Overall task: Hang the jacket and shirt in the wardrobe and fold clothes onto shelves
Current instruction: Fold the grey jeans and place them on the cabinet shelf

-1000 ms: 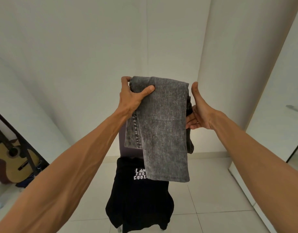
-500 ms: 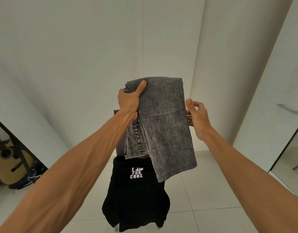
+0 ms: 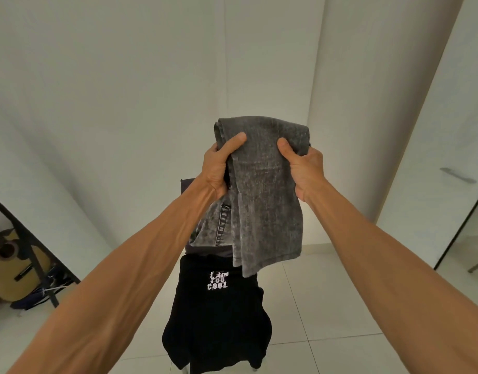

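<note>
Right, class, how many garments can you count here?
2: folded grey washed-denim jeans held up at centre; black printed T-shirt draped below them. Others may be hidden underneath.

Head view, forward-down, close over forearms

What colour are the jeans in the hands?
Grey, with a faded speckled wash; the jeans show best in the head view.

Faded grey jeans point(image 3: 262, 190), folded into a long bundle, hung in mid-air with the fold uppermost, gripped at the top by the left hand point(image 3: 219, 168) and right hand point(image 3: 305, 168). Below them, a black shirt point(image 3: 216, 319) with white lettering lay draped.
</note>
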